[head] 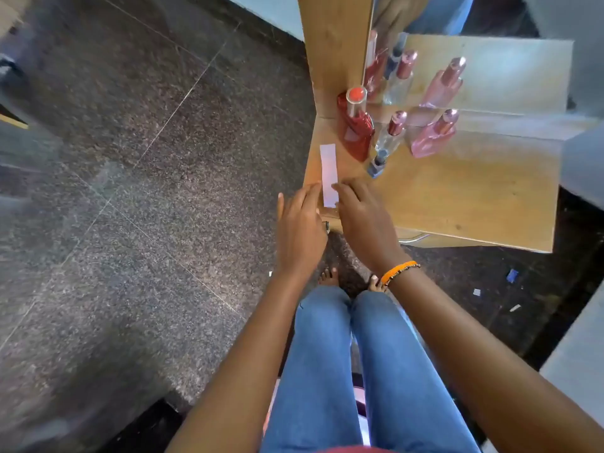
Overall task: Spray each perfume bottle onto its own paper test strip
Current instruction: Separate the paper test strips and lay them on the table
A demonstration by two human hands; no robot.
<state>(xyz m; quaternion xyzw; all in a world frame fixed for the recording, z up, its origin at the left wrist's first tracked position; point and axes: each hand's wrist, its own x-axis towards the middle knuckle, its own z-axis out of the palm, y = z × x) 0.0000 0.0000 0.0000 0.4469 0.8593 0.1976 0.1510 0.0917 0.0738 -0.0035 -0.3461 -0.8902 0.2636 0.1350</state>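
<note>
A white paper test strip point(328, 170) lies lengthwise near the left edge of the wooden table point(474, 197). My left hand point(300, 227) and my right hand point(362, 217) rest at its near end, fingertips touching the strip from either side. Behind the strip stand a red bottle point(356, 129), a clear bottle with a pink cap point(390, 132), a pink bottle point(431, 135) and a small blue bottle point(377, 165). Whether more strips lie under my hands is hidden.
A mirror point(490, 70) at the back of the table repeats the bottles. A wooden panel point(333, 47) rises behind the red bottle. Dark speckled floor tiles point(130, 191) spread to the left. Paper scraps point(511, 276) lie on the floor at right.
</note>
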